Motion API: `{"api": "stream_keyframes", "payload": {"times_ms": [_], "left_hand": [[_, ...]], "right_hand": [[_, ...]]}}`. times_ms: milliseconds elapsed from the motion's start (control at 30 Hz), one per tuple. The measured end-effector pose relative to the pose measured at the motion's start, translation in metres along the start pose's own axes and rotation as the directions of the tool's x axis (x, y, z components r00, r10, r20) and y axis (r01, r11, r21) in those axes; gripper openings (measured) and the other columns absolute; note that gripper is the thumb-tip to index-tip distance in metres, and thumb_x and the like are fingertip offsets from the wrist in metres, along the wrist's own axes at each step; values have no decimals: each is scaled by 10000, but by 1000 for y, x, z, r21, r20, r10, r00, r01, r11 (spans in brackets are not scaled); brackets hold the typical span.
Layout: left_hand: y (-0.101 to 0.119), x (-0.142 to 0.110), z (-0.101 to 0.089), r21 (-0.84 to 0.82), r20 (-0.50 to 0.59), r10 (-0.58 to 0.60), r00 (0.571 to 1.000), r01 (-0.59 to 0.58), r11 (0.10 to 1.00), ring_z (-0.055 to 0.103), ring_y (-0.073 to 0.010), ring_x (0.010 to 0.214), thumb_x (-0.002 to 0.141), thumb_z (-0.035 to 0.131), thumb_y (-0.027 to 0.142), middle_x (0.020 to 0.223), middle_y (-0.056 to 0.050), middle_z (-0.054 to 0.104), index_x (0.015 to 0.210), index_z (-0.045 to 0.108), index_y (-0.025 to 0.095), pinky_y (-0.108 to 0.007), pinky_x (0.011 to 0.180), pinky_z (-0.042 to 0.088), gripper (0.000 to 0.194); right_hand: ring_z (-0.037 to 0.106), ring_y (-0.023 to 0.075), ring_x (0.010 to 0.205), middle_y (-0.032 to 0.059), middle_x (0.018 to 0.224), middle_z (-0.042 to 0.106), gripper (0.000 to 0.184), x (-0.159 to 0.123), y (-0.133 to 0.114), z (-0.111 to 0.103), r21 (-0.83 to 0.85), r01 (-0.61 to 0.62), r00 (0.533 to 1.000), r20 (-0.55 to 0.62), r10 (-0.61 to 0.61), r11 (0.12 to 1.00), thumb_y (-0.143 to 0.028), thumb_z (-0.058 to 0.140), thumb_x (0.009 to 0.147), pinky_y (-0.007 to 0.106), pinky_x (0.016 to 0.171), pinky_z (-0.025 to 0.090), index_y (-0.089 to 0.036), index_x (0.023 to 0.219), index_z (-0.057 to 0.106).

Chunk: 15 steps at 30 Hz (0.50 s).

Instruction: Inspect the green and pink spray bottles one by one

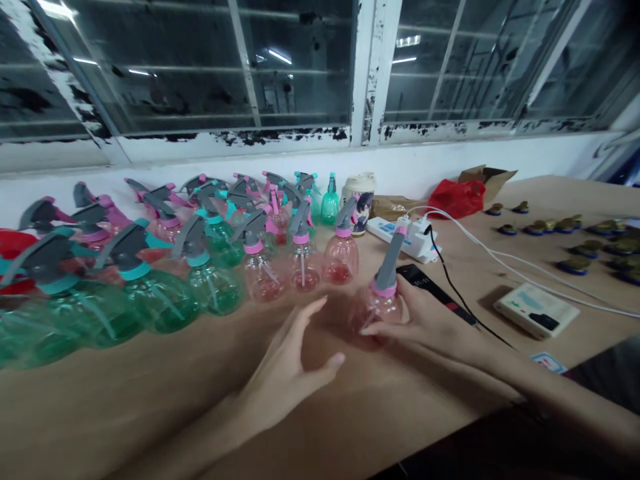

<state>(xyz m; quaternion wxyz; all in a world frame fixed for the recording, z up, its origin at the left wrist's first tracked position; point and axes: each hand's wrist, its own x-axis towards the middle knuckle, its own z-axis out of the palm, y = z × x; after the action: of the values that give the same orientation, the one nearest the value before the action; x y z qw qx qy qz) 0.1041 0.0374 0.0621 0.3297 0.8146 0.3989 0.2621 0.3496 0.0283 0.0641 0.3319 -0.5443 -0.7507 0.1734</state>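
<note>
My right hand (417,320) is wrapped round the body of a pink spray bottle (373,313) with a grey trigger head and a pink collar. That bottle stands nearly upright, low over or on the table; which one I cannot tell. To its left, my left hand (295,363) is open, thumb and fingers spread, with nothing in it. Closest beyond the hands are more pink spray bottles (341,257) in a row, each with a little liquid at the bottom. Larger green spray bottles (160,300) with grey and teal heads continue the row leftward.
Behind the front row stand several more spray bottles (215,227). A patterned cup (359,200), a white power strip (425,241) with cables, a phone (433,293) and a small white box (535,310) lie on the right. Farther right are a red bag (457,198) and several brass-coloured parts (590,249).
</note>
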Motion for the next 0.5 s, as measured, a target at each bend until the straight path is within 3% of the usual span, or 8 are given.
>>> {"api": "stream_keyframes", "payload": {"times_ms": [133, 267, 500], "left_hand": [[-17, 1, -3, -82, -36, -130, 991, 127, 989, 512, -231, 1146, 854, 510, 304, 1285, -74, 490, 1198, 423, 254, -454, 979, 415, 358], [-33, 1, -3, -129, -57, -153, 987, 144, 981, 562, -206, 1058, 875, 478, 316, 1148, -53, 570, 1080, 482, 246, -411, 925, 456, 217], [-47, -3, -5, -115, -38, -171, 985, 166, 979, 584, -184, 967, 878, 479, 342, 1035, 0, 603, 1048, 485, 297, -355, 836, 462, 175]], "right_hand": [[614, 258, 850, 78, 936, 646, 553, 18, 31, -19, -180, 34, 997, -67, -47, 983, -596, 628, 676, 386, 747, 485, -196, 1038, 510], [638, 270, 761, 57, 806, 663, 582, 38, 55, -27, -278, -46, 993, -113, 15, 959, -625, 597, 684, 389, 668, 488, -201, 1075, 513], [623, 312, 892, 111, 941, 664, 568, 65, 72, -31, -275, -76, 992, -116, 45, 959, -595, 629, 664, 408, 719, 485, -179, 1041, 550]]}}
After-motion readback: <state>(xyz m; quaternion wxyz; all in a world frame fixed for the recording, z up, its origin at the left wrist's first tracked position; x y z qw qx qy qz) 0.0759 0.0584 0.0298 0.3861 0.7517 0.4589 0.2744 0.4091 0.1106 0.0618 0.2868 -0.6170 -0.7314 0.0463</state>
